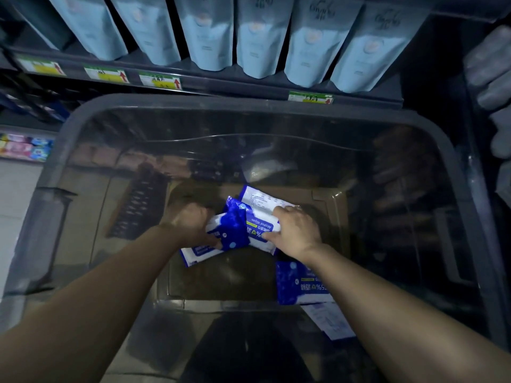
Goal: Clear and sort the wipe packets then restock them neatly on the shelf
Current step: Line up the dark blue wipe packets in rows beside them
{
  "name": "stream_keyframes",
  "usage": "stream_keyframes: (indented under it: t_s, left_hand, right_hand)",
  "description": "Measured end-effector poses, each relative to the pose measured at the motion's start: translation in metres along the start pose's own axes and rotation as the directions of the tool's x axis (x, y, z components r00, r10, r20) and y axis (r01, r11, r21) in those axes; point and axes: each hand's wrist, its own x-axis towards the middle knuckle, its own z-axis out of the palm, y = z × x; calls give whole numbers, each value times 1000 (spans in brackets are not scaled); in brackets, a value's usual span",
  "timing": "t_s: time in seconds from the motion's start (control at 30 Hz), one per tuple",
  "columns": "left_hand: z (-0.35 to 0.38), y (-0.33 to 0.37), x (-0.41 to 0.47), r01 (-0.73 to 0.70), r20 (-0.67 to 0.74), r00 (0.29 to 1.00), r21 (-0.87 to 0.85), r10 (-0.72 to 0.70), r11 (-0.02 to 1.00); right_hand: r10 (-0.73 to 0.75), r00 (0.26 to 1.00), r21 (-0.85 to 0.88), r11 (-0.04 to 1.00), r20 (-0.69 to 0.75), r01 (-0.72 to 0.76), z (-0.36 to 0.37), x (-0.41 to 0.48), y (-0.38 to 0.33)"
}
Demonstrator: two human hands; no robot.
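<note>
Wipe packet (pixel 260 227) crosswise, print upside-down

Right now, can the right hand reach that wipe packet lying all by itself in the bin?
Probably yes. The lone packet lies uncovered in the bin, close by the right forearm. But the right hand and left hand both grip the packet bunch, so it must let go first.
</note>
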Motion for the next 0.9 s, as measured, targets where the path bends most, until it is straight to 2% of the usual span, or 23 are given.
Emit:
stream_keyframes:
  t_s: [0.07, 0.17, 0.27, 0.37, 0.43, 0.53, 0.6, 0.63, 0.7, 0.77, 0.83, 0.87, 0.9]
  left_hand:
    - [4, -2, 0, 36, 110, 994, -164, -18, 986]
    - [4, -5, 1, 119, 266, 963, -293, -39, 949]
    - [1, -11, 0, 153, 355, 933, -241, -60, 958]
    - [-2, -14, 0, 167, 373, 921, -107, -116, 980]
    - [-2, -13, 2, 167, 318, 941, -129, -118, 978]
    - [-10, -5, 5, 135, 45, 991, -232, -128, 963]
    - [-19, 5, 7, 41, -109, 992, -175, -61, 984]
    - [-24, 12, 6, -26, -120, 993, -143, 9, 989]
    - [-26, 26, 5, -115, -41, 993, -86, 112, 990]
    - [-18, 36, 5, -123, 31, 992, -26, 123, 992]
    - [-10, 42, 6, -66, -4, 998, -27, 66, 997]
    - [-9, 43, 7, -36, -34, 999, -36, 35, 999]
    - [-9, 43, 9, -5, -55, 999, -53, 2, 999]
  right_hand:
    - [12, 999, 33, 999, 47, -13, 0, 1, -1]
    - [40, 995, 121, 991, 93, -52, 0, 3, -4]
    - [101, 995, 189, 977, 3, -99, -4, 3, -2]
    - [51, 998, 52, 997, -48, -48, -5, 6, 2]
    - [72, 997, 64, 995, 4, -72, -3, 8, 0]
    - [183, 983, 171, 969, -6, -179, -1, 12, -7]
    - [244, 969, 146, 957, 48, -249, 2, 12, -8]
    - [264, 959, 124, 953, 103, -276, 3, 12, -8]
    - [289, 930, 129, 937, 227, -323, 6, 8, -10]
    - [270, 916, 271, 896, 298, -352, 8, 5, -11]
    - [207, 945, 412, 861, 252, -298, 3, 2, -11]
    - [169, 975, 404, 889, 146, -215, -3, 0, -11]
    - [114, 993, 318, 943, -24, -100, -10, -2, -11]
